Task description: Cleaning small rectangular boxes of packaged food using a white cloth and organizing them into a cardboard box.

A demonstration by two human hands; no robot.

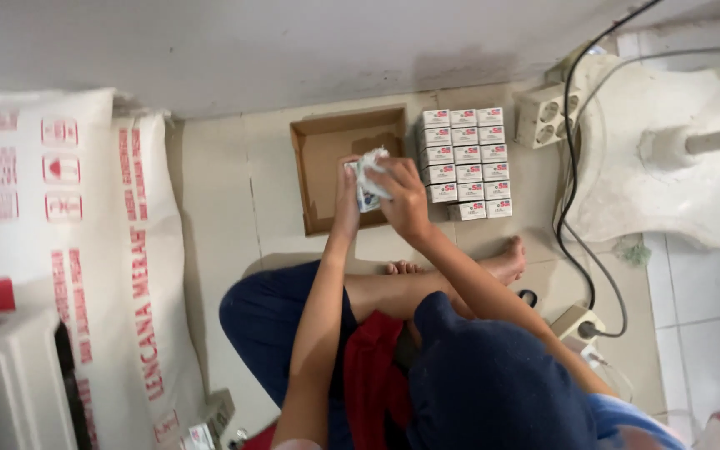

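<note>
Viewpoint: I look down from the head camera at a person seated on the tiled floor (235, 200), both arms stretched toward 12 o'clock.
Held thing: a small white packet (367, 177) with some blue showing, crumpled or wrapped; I cannot tell more.
Right hand (402, 196): grip closed over the packet from its 3 o'clock side, fingers curled across the top.
Left hand (346, 196): grip narrow, pinching the packet's 9 o'clock edge, thumb side up.
Key relation: the packet sits between the two hands, directly over the 3 o'clock half of an open brown cardboard tray (327, 162); whether it touches the tray I cannot tell.
Long axis: the packet seems to run roughly 11 to 5 o'clock; blurred, so a judgement only.
Nearer hand: both touch it; the right covers more of it.
Neighbours: a block of small white boxes (467, 162) in neat rows lies just beside the tray at 3 o'clock, near the right hand.
Further off: a white power strip (543, 112) at 2 o'clock, a black cable (572, 179), a large white sack (85, 250) at 9 o'clock.
</note>
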